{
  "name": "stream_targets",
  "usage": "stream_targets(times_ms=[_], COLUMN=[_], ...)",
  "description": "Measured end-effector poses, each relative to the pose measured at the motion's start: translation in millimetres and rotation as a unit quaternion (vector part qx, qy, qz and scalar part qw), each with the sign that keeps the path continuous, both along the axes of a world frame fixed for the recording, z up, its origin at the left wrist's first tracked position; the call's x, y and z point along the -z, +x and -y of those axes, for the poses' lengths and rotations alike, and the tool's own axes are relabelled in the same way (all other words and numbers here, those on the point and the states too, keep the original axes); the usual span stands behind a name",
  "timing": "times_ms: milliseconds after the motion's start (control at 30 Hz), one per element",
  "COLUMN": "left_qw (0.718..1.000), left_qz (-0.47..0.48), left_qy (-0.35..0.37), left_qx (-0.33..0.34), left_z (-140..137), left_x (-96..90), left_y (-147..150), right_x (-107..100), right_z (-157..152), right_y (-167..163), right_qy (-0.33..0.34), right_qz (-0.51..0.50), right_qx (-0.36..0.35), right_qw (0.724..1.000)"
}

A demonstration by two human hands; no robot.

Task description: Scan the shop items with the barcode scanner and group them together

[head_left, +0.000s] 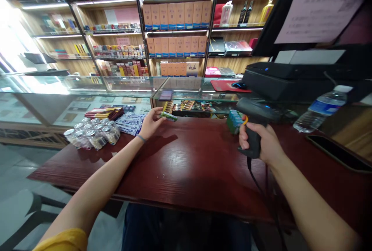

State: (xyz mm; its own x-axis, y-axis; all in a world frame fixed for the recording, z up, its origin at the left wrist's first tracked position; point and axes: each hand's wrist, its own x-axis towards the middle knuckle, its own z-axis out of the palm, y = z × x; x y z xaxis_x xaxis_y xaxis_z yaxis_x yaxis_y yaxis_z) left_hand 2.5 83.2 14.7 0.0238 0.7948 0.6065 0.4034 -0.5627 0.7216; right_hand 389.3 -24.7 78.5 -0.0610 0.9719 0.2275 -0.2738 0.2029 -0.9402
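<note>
Leftward first, a cluster of clear lidded jars [93,132] stands close to the left edge of the dark red table [180,158], toward its far corner; they look rigid and breakable, best taken round the body just under the lid. Just beyond them lie some red-and-gold packets [104,112], and to the right, along the far edge, a spread of blue-and-white packets [130,123] that seem light and limp. Next comes the left hand [152,123], reaching to the middle of the far edge, its thumb and fingers pinching one end of a small green pack [169,116]. Whether the pack touches the wood or hangs just above it I cannot tell. It looks light, fairly stiff and perhaps slick-skinned, so a grip across its narrow sides, leaving the broad face bare, should suit it. Further right, a green-and-blue pack [233,121] sits by the far edge, partly hidden by the black scanner [254,142] in the right hand [264,142]. Those fingers are wrapped firmly about the scanner's handle, up near the orange trigger; it is probably hard and somewhat top-heavy, the handle being the natural hold, with its cable [252,171] trailing toward the near edge. Toward the right end are a leaning water bottle [322,107], likely slippery, and a dark phone [338,152].
</note>
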Motion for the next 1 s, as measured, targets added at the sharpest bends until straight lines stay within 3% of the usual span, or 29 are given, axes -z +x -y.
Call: stream_targets(times_ms=[167, 400, 600, 733, 1000], left_qw=[1.000, 0.998, 0.991, 0.971, 0.952], left_qz=[-0.012, -0.013, -0.104, -0.194, -0.242], left_qy=[-0.013, 0.000, 0.024, 0.081, 0.103], left_qx=[0.008, 0.054, 0.080, 0.112, 0.158], left_z=[0, 5, 7, 9, 16], left_x=[-3.3, -23.1, -31.6, -34.0, -24.3], left_y=[11, 47, 107, 154, 237], right_x=[-9, -19, -28, -30, -29], right_z=[-3, -2, 0, 0, -3], right_y=[17, 38, 60, 70, 73], right_qy=[0.026, 0.055, 0.073, 0.081, 0.078], right_qz=[-0.010, -0.015, -0.015, -0.030, -0.043], right_qx=[0.005, 0.010, 0.029, 0.042, 0.061], right_qw=[1.000, 0.998, 0.997, 0.995, 0.994])
